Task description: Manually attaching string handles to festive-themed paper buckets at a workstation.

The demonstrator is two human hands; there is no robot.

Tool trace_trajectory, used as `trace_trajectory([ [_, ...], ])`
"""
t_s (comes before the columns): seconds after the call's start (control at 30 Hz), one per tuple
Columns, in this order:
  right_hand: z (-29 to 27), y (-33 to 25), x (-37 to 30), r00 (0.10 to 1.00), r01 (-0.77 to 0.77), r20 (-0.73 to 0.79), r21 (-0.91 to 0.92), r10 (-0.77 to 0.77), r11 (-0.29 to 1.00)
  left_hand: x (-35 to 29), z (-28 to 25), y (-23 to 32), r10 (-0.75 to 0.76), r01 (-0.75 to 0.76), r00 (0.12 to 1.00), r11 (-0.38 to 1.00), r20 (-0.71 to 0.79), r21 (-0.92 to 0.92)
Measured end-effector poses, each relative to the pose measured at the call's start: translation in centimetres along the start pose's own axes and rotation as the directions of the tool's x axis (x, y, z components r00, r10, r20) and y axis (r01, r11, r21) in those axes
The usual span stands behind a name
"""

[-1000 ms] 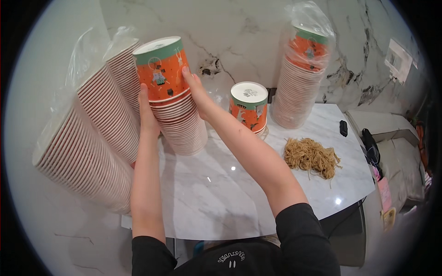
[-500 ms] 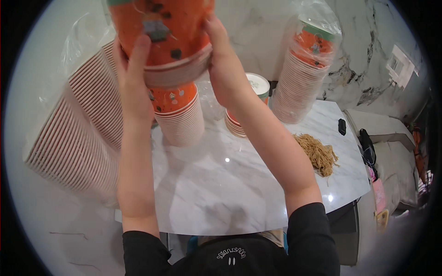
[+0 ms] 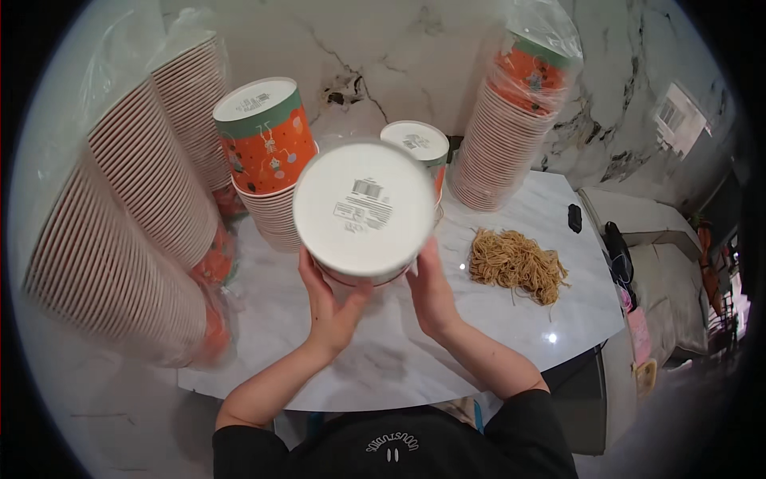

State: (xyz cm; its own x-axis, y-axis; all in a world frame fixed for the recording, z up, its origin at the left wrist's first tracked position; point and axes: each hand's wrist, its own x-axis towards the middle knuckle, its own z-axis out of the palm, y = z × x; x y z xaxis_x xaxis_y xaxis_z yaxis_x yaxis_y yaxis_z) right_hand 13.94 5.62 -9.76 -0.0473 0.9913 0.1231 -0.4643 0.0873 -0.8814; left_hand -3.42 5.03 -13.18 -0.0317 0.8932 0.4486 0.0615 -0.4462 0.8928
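Between my two hands is a large paper tub (image 3: 363,209), its round white base turned up toward me and its rim low over the table. My left hand (image 3: 331,307) wraps round the near left of its side, the thumb against it. My right hand (image 3: 432,295) grips the near right side. Whether other tubs are nested inside is hidden. Just behind and left stands an upside-down stack of orange and green paper tubs (image 3: 275,156). A shorter paper tub stack (image 3: 415,142) is partly covered by the held one.
Tall plastic-wrapped tub stacks (image 3: 148,176) lean at the left. Another wrapped stack (image 3: 511,120) stands at the back right by the marble wall (image 3: 431,48). A heap of tan, stringy loops (image 3: 519,267) and a small black object (image 3: 574,218) lie on the marble-patterned table (image 3: 383,371).
Both hands have come down and toward me with the tub, from high over the standing stack to the middle of the table. Its white base now faces me.
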Motion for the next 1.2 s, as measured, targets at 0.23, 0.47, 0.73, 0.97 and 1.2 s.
trace_trajectory([
  [0.23,-1.2,4.2,1.9,0.985,-0.169,-0.052,-0.036,0.167,0.985,-0.2,-0.4,-5.3,-0.187,0.196,0.980,0.966,-0.068,0.167],
  [0.47,-4.0,6.8,5.3,0.998,-0.057,-0.054,-0.335,0.042,0.940,1.6,-0.3,-7.1,-0.102,0.108,0.994,0.942,-0.035,0.317],
  [0.73,-4.0,3.5,8.4,0.965,-0.238,0.039,-0.282,0.259,0.929,4.7,-0.9,-7.7,-0.078,0.080,0.997,0.926,-0.020,0.369],
  [0.97,-2.0,1.7,6.6,0.993,-0.109,0.010,-0.306,0.118,0.946,4.8,-0.5,-4.7,0.014,0.023,0.993,0.950,-0.115,0.311],
  [1.2,2.4,-4.7,4.1,0.958,0.262,0.127,-0.028,-0.257,0.965,5.4,1.5,1.1,0.191,-0.173,0.957,0.980,-0.220,0.097],
])
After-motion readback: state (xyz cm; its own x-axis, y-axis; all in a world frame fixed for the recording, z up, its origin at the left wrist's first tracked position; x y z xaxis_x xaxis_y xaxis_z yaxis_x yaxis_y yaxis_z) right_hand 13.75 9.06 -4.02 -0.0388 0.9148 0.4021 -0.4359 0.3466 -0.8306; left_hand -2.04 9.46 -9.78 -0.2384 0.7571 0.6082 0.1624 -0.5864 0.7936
